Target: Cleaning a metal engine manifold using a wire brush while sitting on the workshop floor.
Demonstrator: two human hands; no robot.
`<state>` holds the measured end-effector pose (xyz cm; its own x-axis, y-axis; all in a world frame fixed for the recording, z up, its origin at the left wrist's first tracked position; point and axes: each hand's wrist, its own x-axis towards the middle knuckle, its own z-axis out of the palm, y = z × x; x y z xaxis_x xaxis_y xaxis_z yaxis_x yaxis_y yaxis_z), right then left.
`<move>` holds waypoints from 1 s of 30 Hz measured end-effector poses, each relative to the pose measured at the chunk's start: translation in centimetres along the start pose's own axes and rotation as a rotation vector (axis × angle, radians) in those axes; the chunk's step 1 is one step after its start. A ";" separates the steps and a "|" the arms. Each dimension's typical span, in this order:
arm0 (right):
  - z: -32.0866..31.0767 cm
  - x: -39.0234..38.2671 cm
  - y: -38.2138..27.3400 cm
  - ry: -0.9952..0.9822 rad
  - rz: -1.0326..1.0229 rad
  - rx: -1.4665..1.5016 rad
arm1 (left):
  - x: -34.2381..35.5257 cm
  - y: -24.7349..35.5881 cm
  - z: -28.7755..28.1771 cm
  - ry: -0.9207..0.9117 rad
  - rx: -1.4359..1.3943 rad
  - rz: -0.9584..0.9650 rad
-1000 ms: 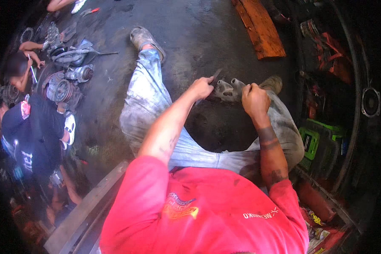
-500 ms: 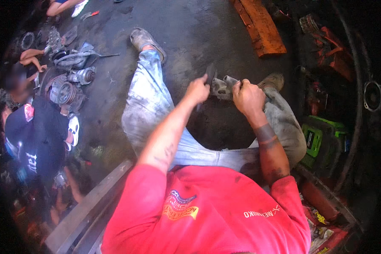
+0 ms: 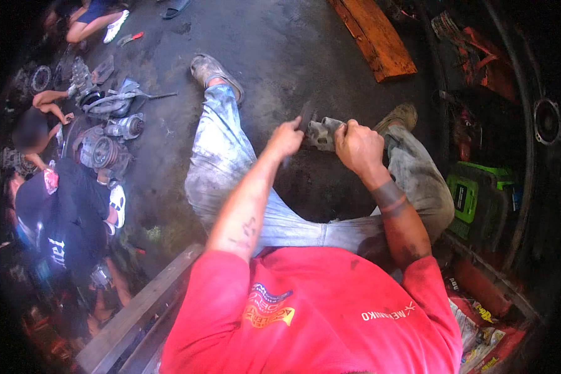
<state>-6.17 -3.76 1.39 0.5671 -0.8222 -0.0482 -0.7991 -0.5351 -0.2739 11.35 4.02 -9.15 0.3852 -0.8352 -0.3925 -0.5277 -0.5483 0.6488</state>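
Observation:
Between my knees, my left hand is closed round a dark, narrow tool whose upper end sticks out above the fingers. Its exact kind is too blurred to tell. My right hand grips a grey cast-metal part with rounded, tube-like ends. The tool lies against or right beside the part's left end; whether they touch I cannot tell. The fingers of my right hand cover the part's right end.
An orange wooden plank lies ahead on the dark floor. Greasy machine parts and crouching people are at the left, beside a wooden bench edge. A green-and-black case stands at the right.
The whole view has shifted slightly. Both hands keep their grips on the tool and the metal part, with only a small movement of the tool beside the part.

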 end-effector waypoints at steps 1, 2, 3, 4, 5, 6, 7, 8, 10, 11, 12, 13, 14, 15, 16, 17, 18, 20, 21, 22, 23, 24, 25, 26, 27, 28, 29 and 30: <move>0.2 -0.5 -0.1 -0.012 -0.045 0.016 | 0.8 -1.3 -1.0 -0.054 0.040 0.058; 0.5 -0.5 0.6 -0.020 -0.065 0.030 | 0.1 1.3 -4.0 -0.153 0.160 0.030; 0.6 -0.2 0.8 -0.016 -0.054 0.036 | -0.8 2.7 -6.6 -0.191 0.292 0.112; 0.4 -0.3 0.6 -0.012 -0.063 0.027 | -1.7 2.5 -8.4 -0.152 0.337 0.209; 0.5 -0.7 0.5 -0.014 -0.071 0.018 | -2.6 2.4 -10.5 -0.192 0.335 0.269; 0.8 -0.8 0.9 0.040 -0.082 0.011 | -3.8 4.1 -12.7 -0.253 0.385 0.237; 0.8 -0.8 1.1 0.038 -0.080 0.012 | -4.2 4.0 -13.8 -0.316 0.334 0.171; 0.7 -0.5 1.3 0.010 -0.067 -0.001 | -3.9 3.3 -14.0 -0.336 0.372 0.232; 0.3 0.0 1.1 -0.048 -0.055 0.004 | -2.1 1.5 -12.7 -0.414 0.456 0.288; 0.3 0.2 0.9 -0.049 -0.076 0.000 | -0.7 1.2 -11.0 -0.470 0.499 0.281; 0.3 0.2 1.0 -0.044 -0.074 -0.005 | 0.9 0.4 -9.0 -0.512 0.434 0.302; 0.4 0.2 1.0 -0.040 -0.073 -0.008 | 2.5 -0.2 -7.5 -0.555 0.369 0.322; 0.3 0.3 1.1 -0.063 0.025 -0.069 | 4.0 -0.7 -7.3 -0.559 0.335 0.351; 0.5 0.4 2.0 -0.033 0.033 -0.063 | 4.6 -0.5 -7.3 -0.570 0.297 0.380; 0.9 -0.3 2.4 -0.021 0.007 -0.075 | 5.1 -0.5 -7.4 -0.637 0.314 0.301; 1.0 0.0 2.8 0.005 -0.020 -0.090 | 5.7 -0.2 -8.3 -0.626 0.304 0.306; 1.0 0.3 2.8 0.004 -0.025 -0.098 | 5.8 -0.4 -9.4 -0.625 0.314 0.338; 1.1 0.3 2.5 0.061 -0.085 -0.043 | 6.5 -0.4 -11.7 -0.664 0.310 0.320; 1.3 0.0 2.7 0.050 -0.080 -0.049 | 5.4 2.1 -13.4 -0.696 0.327 0.256; 1.2 0.5 2.5 0.049 -0.104 -0.062 | 5.0 2.2 -13.3 -0.688 0.386 0.277; 1.1 1.0 2.3 0.050 -0.124 -0.080 | 5.0 2.6 -13.0 -0.681 0.445 0.304; 1.2 1.4 1.8 0.050 -0.177 -0.110 | 5.0 1.2 -11.2 -0.656 0.440 0.382; 1.1 1.5 1.6 0.043 -0.226 -0.120 | 5.4 -0.7 -8.2 -0.622 0.426 0.455; 0.8 1.6 1.6 0.027 -0.247 -0.111 | 6.8 -1.5 -6.3 -0.620 0.346 0.470; 0.8 1.5 1.7 0.001 -0.273 -0.100 | 8.0 -1.8 -4.9 -0.617 0.261 0.478; 0.7 1.1 2.2 0.025 -0.273 -0.099 | 8.3 0.1 -3.7 -0.610 0.312 0.521; 0.7 0.8 2.5 0.001 -0.304 -0.112 | 7.8 1.8 -3.4 -0.613 0.368 0.566; 0.5 0.6 2.8 0.034 -0.343 -0.107 | 6.9 3.8 -5.5 -0.641 0.401 0.506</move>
<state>-7.98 -5.68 0.08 0.8006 -0.5960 0.0619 -0.5806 -0.7971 -0.1662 16.11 -3.56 -5.80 -0.3961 -0.7780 -0.4877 -0.7892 0.0170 0.6139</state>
